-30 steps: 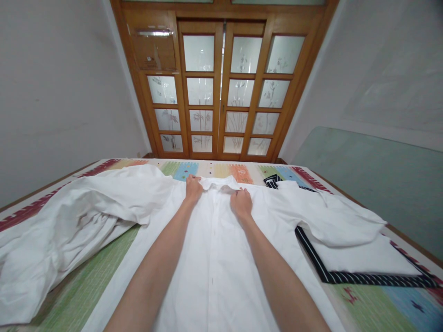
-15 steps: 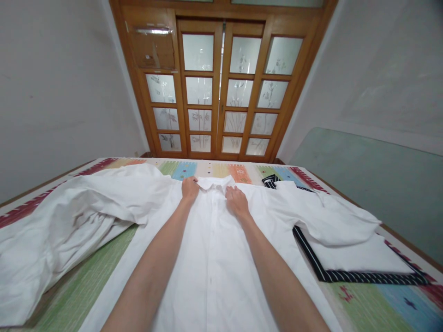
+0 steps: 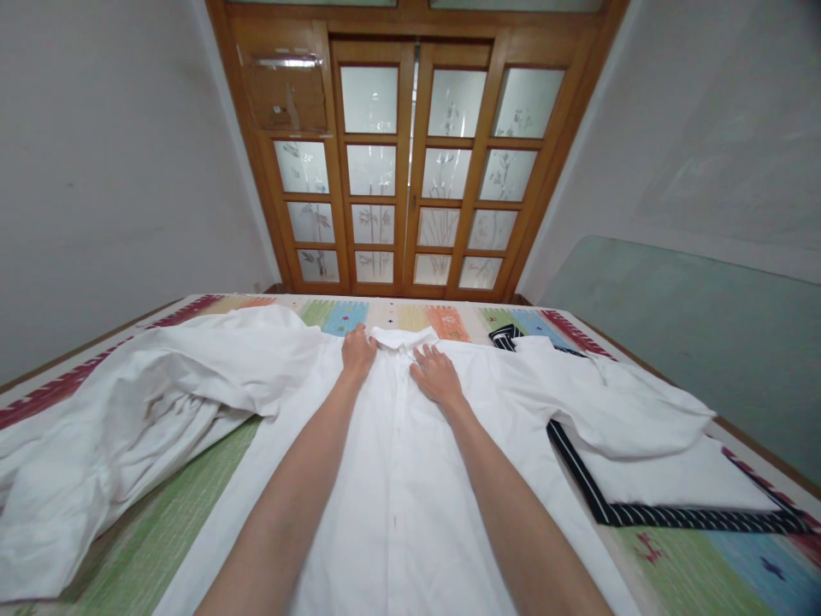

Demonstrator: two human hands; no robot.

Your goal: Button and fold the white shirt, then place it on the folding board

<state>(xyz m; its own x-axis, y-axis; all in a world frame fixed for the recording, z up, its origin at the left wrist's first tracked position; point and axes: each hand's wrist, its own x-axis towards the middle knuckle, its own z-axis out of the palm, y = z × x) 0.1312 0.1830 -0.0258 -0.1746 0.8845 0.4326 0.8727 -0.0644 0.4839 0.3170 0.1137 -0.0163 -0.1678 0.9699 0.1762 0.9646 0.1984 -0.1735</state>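
A white button-up shirt (image 3: 359,479) lies spread front side up, its collar (image 3: 407,340) at the far end and its sleeves reaching out to both sides. At the collar's left side, my left hand (image 3: 359,352) is closed on the fabric with curled fingers. My right hand (image 3: 437,375) rests on the shirt just below the right collar point, its fingers stretched out and slightly apart. Under the right sleeve (image 3: 632,406) sits a folded white cloth (image 3: 673,479) with black striped edging.
A bed-like surface under the shirt has a multicoloured patterned cover (image 3: 680,556). To the left lies a bunched white sleeve or cloth (image 3: 128,428). Wooden doors with glass panes (image 3: 410,171) stand beyond the far edge. A pale green panel (image 3: 673,334) leans along the right wall.
My right hand has loosened from the collar edge, shifted slightly down and left, and its fingers have straightened onto the shirt. My left hand stays at the collar.
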